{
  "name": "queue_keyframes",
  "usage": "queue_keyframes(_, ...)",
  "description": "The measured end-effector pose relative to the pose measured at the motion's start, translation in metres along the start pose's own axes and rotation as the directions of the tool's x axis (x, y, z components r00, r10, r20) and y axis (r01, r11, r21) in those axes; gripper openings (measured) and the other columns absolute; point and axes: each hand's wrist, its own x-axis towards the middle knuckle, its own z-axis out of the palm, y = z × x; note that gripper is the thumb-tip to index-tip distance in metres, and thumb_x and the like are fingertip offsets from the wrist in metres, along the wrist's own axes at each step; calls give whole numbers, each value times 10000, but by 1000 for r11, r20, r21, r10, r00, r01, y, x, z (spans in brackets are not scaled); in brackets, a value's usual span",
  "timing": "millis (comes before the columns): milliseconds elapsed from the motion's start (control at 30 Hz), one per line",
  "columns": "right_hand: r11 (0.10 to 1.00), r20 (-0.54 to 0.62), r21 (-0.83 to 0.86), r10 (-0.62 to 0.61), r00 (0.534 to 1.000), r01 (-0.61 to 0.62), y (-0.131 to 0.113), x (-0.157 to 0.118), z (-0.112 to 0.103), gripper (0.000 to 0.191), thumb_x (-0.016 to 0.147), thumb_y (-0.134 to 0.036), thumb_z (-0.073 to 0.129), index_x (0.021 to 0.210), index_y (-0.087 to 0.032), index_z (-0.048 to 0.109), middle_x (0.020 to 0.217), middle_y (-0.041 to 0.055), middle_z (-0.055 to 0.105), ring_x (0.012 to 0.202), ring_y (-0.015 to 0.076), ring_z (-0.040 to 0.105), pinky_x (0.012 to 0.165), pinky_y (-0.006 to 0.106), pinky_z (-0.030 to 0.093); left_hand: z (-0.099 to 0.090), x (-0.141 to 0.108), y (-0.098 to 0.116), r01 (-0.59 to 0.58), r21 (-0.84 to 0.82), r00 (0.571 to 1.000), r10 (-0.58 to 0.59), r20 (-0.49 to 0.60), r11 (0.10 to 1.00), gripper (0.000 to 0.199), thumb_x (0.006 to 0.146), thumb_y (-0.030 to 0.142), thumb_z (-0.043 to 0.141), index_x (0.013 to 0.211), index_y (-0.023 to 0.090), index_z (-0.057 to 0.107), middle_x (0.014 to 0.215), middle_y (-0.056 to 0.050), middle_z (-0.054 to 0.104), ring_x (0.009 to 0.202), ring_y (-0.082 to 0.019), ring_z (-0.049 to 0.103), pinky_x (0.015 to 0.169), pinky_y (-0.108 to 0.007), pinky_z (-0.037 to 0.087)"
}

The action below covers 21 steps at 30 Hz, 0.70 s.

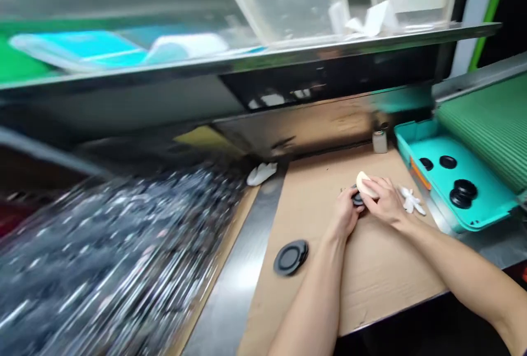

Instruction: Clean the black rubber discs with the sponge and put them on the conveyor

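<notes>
a broad, blurred heap of glossy dark pieces in clear wrapping (135, 268) fills the left side. next to it, past a strip of shiny metal (247, 260), lies a flat brown cardboard sheet (387, 279). a ribbed green belt (489, 120) runs at the far right, above a shallow teal plastic tray (494, 196) that holds several round black pieces (448, 162) (two of them overlapping).

over the cardboard, the right hand (387, 200) grips a round cream-coloured pad (364, 183), and the left hand (348, 214) is curled about a small dark round piece (357, 198); pad and piece meet between the hands. nearer the left forearm rest dark grey ringed discs (289, 258), overlapping. a crumpled white lump (262, 173) sits at the cardboard's far left, white scraps (410, 201) lie just beside the right hand, and a small pale container (379, 142) stands at the back edge.
</notes>
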Motion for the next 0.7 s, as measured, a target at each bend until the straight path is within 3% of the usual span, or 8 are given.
queue_keyframes(100, 994, 60, 18, -112, 992, 111, -12, -6, 4, 389, 951, -312, 554, 1302, -214, 692, 1367, 111, 616, 1191, 272, 548, 1054, 432, 463, 2, 4, 12, 25, -197, 998, -13, 63, 980, 229, 939, 314, 527, 826, 146, 632, 633, -6, 594, 532, -107, 562, 465, -185, 441)
queue_keyframes(200, 987, 43, -30, -158, 986, 160, -24, -14, 6, 393, 974, -311, 530, 1319, -201, 683, 1389, 127, 595, 1205, 278, 534, 1051, 441, 467, 0, 3, 17, 53, -270, 991, -17, 135, 961, 432, 1021, 449, 425, 992, 110, 691, 830, -96, 719, 781, -187, 701, 740, -289, 586)
queue_keyframes(300, 980, 42, -85, -175, 984, 178, -28, -15, 7, 411, 1006, -317, 486, 1359, -188, 653, 1406, 152, 568, 1235, 295, 508, 1045, 467, 469, -1, 6, 13, 74, -282, 991, -40, 124, 957, 461, 1037, 422, 394, 1022, 86, 709, 902, -131, 746, 898, -219, 725, 886, -332, 577)
queue_keyframes(500, 963, 113, -200, -160, 981, 180, -32, 4, 16, 431, 1043, -268, 357, 1322, -222, 682, 1406, 138, 568, 1169, 303, 506, 999, 471, 480, 0, 18, 8, 44, -348, 996, -13, 91, 937, 441, 1043, 371, 384, 915, 97, 704, 903, -124, 746, 963, -216, 724, 977, -310, 539)
queue_keyframes(700, 947, 237, -231, -169, 957, 225, -28, 0, 15, 457, 1052, -331, 359, 1417, -192, 597, 1508, 152, 487, 1203, 318, 469, 1029, 500, 450, -4, 18, 12, 200, -381, 968, -122, 219, 903, 500, 1041, 430, 319, 1094, 96, 686, 1093, -191, 746, 1053, -278, 720, 1003, -445, 544)
